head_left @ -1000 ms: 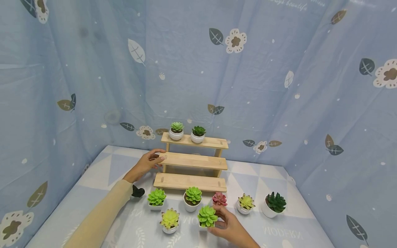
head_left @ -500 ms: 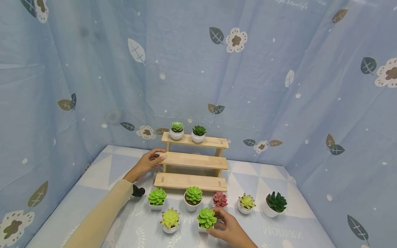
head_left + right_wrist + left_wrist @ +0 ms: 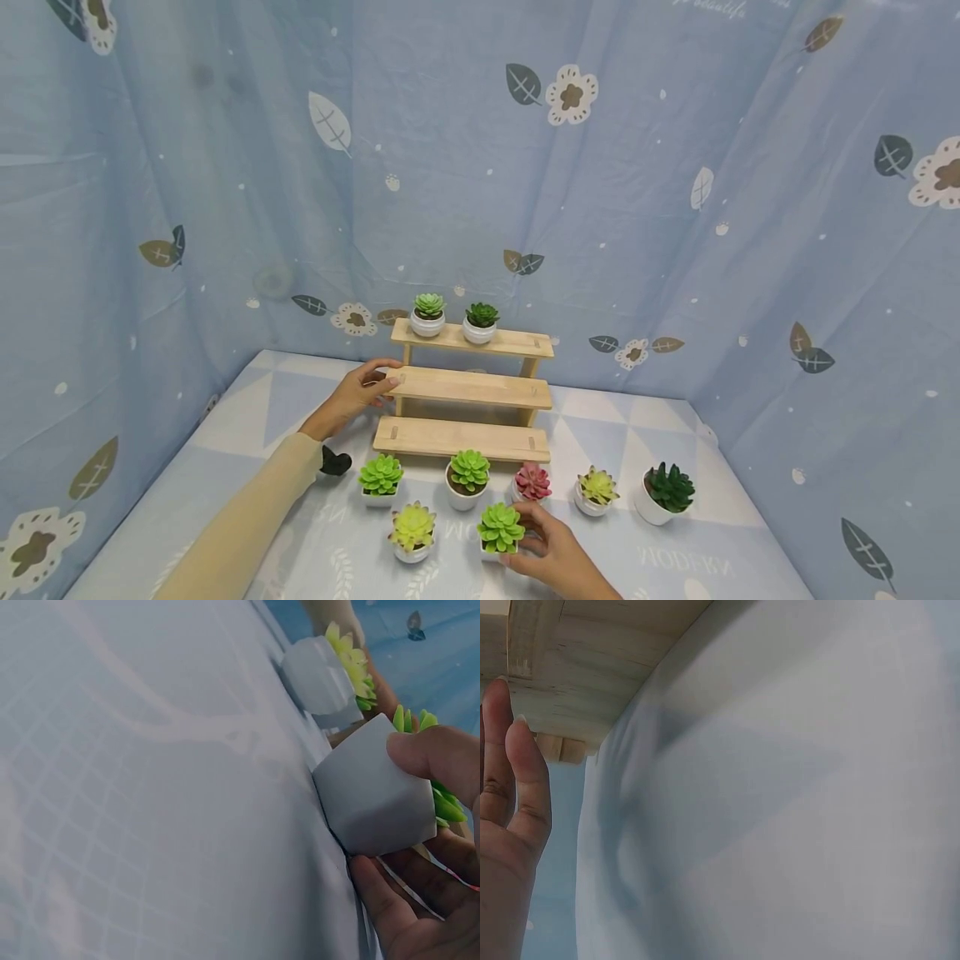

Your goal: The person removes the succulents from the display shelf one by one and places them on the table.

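Note:
My right hand (image 3: pixel 553 552) pinches the white square pot of a bright green potted succulent (image 3: pixel 500 528), thumb on one side and fingers on the other. In the right wrist view the pot (image 3: pixel 379 791) is low at the tablecloth, its base seemingly touching. My left hand (image 3: pixel 356 398) grips the left end of the middle step of a three-tier wooden stand (image 3: pixel 468 387); in the left wrist view some fingers (image 3: pixel 529 769) show beneath the wood. On the top step sit a light green succulent (image 3: pixel 427 315) and a dark green one (image 3: pixel 481 323), both in white pots.
In front of the stand are a green succulent (image 3: pixel 380 480), another green one (image 3: pixel 467 481), a red one (image 3: pixel 532 483), yellow-green ones (image 3: pixel 412 532) (image 3: pixel 596 491) and a dark green one (image 3: pixel 666 493). A small black object (image 3: pixel 335 462) lies by the left sleeve. Patterned curtain (image 3: pixel 465 167) surrounds the table.
My right hand and the succulent in it have shifted very slightly left, then stayed still. My left hand keeps its place on the stand.

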Demonstrator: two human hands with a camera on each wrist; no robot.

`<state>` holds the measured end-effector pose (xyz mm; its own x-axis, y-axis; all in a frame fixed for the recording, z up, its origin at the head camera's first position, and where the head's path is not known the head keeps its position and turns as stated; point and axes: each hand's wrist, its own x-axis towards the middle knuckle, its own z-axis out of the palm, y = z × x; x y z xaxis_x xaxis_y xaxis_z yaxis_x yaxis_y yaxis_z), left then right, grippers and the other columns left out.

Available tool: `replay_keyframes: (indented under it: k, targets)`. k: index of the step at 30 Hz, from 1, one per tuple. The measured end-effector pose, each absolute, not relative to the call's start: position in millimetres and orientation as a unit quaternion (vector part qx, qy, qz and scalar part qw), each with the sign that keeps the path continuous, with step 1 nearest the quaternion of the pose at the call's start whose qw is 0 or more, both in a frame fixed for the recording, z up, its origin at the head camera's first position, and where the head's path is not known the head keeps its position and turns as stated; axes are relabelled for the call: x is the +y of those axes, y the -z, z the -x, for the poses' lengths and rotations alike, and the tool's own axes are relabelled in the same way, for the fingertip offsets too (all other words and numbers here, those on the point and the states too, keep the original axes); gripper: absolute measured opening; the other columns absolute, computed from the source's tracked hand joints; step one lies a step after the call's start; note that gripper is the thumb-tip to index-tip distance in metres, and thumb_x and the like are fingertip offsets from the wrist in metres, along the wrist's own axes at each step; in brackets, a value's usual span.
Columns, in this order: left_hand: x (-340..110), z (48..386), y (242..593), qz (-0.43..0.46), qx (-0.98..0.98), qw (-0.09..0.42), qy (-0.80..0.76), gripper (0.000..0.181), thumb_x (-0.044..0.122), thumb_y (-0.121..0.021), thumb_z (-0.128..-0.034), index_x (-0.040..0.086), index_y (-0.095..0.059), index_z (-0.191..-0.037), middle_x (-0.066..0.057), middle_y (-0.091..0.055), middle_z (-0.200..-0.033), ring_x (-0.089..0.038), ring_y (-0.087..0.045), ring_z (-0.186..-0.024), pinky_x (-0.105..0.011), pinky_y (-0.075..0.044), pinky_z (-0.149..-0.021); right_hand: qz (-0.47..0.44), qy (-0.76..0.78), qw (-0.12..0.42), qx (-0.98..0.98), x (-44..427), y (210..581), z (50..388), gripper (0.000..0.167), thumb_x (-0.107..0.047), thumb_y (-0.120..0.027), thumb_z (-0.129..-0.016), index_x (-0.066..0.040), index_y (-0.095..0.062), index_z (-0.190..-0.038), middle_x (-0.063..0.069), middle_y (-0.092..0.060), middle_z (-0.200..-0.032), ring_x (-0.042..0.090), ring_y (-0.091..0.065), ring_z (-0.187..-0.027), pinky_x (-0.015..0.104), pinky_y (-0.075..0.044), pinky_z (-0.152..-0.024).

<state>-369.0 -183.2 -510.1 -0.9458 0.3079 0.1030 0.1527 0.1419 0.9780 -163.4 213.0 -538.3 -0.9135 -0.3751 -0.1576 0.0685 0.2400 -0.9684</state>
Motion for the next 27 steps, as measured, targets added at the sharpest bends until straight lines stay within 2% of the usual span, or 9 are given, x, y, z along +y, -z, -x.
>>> replay_keyframes:
  k: [10,17,27]
  targets:
    - [-183.3,368.7,509.0,-0.158,0.752,0.060,-0.637,0.052,0.045,-0.069,-0.0993,0.025,-0.055,-0.145,-0.017,-0.060,-0.124,-0.042,-0.065,-0.106,-0.059,-0.053,-0.090,0.097,0.608,0.170,0.769,211.9,542.2,163.6,0.071,-0.022,-0.083,-0.091,-0.001,-0.046,-0.148,0.013,-0.056,-0.136,0.029,-0.061,-0.119,0.029,-0.056,-0.092]
    - [-183.8,368.9,508.9,-0.149,0.758,0.065,-0.632,0.053,0.045,-0.069,-0.0992,0.025,-0.054,-0.146,-0.016,-0.061,-0.124,-0.043,-0.065,-0.108,-0.059,-0.053,-0.091,0.096,0.599,0.156,0.780,209.6,542.1,163.5,0.069,-0.025,-0.084,-0.090,-0.006,-0.050,-0.146,0.012,-0.058,-0.133,0.027,-0.062,-0.118,0.028,-0.056,-0.091]
    - [-183.7,369.1,508.9,-0.155,0.761,0.060,-0.627,0.054,0.043,-0.067,-0.1011,0.023,-0.052,-0.148,-0.017,-0.060,-0.125,-0.045,-0.064,-0.109,-0.057,-0.053,-0.091,0.116,0.579,0.173,0.788,212.9,530.7,164.0,0.075,-0.028,-0.083,-0.091,-0.004,-0.044,-0.152,0.015,-0.053,-0.144,0.029,-0.061,-0.123,0.030,-0.055,-0.095]
